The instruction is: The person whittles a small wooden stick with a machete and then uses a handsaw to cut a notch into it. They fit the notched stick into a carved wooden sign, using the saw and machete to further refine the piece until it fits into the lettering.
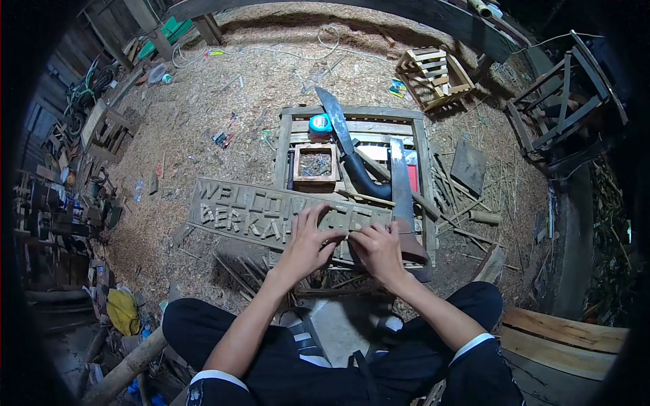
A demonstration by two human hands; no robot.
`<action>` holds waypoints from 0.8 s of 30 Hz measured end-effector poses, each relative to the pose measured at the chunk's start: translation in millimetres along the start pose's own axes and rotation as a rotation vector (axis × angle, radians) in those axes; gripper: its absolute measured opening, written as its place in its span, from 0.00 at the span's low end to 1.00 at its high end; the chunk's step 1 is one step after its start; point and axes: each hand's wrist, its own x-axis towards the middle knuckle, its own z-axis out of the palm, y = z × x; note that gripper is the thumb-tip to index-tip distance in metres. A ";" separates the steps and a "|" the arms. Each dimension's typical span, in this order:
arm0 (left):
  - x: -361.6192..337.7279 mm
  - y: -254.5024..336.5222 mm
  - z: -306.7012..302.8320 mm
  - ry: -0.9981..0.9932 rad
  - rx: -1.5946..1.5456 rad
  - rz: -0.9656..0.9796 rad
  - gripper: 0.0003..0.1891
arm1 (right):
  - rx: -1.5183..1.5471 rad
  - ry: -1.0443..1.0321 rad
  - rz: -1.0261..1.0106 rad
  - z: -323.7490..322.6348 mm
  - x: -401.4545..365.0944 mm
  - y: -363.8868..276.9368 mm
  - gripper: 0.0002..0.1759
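A wooden sign board (237,208) with raised wooden letters lies across a slatted wooden frame (285,145); its top row starts with "WELCOM" and the lower one with "BERKA". My left hand (310,243) rests over the middle of the board, fingers curved and apart, its thumb reaching toward my right hand. My right hand (380,252) is closed in a pinch at the board's lower right, its fingertips meeting close to the left thumb. Whatever sits in that pinch is too small to name. Beside the right hand lies a saw-like blade (401,176) with a brown handle (412,249).
A large black-handled knife (335,122), a blue tape measure (320,124) and a wooden box of nails (315,164) rest on the frame. Wood shavings (203,128) cover the ground. A slatted crate (435,78) stands behind right; sticks (467,210) lie right.
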 end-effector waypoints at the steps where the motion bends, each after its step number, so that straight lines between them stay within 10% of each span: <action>1: 0.6 0.6 0.1 -0.003 0.006 0.005 0.20 | 0.020 0.012 -0.001 1.2 0.3 0.4 0.07; 24: 6.8 -13.1 -4.0 0.071 0.007 -0.025 0.18 | 0.070 0.049 -0.031 -19.3 -1.8 14.8 0.10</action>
